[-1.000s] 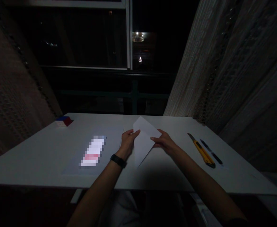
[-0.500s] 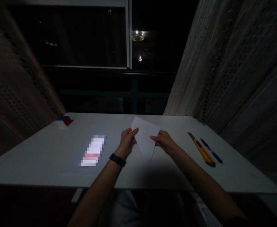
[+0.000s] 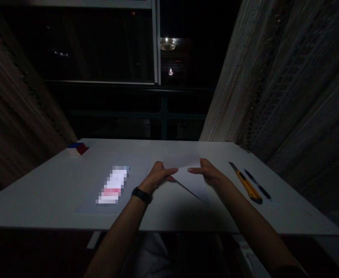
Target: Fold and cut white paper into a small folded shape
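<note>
Dim worktop (image 3: 50, 193) beneath, left hand (image 3: 159, 174) and right hand (image 3: 210, 172) are pinching paper (image 3: 190, 180), likely light, creasable, best held by edges.

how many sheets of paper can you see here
2 visible: a held sheet between the left hand and right hand, and a flat sheet under the bright pixelated screen on the table. Others could be hidden beneath.
</note>
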### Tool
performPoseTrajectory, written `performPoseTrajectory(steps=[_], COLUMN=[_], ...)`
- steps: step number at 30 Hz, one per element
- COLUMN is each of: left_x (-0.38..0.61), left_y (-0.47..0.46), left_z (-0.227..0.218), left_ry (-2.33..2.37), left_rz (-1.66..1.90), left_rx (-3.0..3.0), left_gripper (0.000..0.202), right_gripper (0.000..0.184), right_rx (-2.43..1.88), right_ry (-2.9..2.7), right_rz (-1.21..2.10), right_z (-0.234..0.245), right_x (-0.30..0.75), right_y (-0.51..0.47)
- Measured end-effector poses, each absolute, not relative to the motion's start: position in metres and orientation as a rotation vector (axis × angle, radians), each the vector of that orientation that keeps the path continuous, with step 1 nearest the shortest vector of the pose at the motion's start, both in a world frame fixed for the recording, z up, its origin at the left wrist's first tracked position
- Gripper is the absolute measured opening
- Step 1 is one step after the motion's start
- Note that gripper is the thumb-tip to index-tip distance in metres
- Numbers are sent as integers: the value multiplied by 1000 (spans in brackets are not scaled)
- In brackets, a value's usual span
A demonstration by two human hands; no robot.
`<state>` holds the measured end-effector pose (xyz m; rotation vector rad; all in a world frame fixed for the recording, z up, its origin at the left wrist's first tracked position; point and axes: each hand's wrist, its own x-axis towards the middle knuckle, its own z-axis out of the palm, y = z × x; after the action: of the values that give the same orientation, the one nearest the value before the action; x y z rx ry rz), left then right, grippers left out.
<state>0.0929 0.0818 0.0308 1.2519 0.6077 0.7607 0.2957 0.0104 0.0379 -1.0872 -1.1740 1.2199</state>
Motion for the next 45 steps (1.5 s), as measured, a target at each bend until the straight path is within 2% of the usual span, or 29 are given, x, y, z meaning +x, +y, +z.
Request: performPoseTrajectory(steps=[8, 27, 36, 45], left_x=[93, 88, 89, 87], left_y=[84, 80, 81, 84], left_z=[28, 38, 38, 35], left_ry=[609, 599, 559, 524], left_rz=[728, 644, 616, 589], left_rx=[1303, 1279, 1280, 1185], left_gripper=[36, 39, 34, 26], right_gripper=[42, 35, 42, 37], right_rx=[-1200, -1076, -1001, -981], right_ry=[-1116, -1047, -1055, -1009], right_rz=[1248, 1452, 1452, 1478], right_z=[37, 48, 41, 43], right_x=[296, 297, 301, 302], right_y=[9, 3, 8, 8])
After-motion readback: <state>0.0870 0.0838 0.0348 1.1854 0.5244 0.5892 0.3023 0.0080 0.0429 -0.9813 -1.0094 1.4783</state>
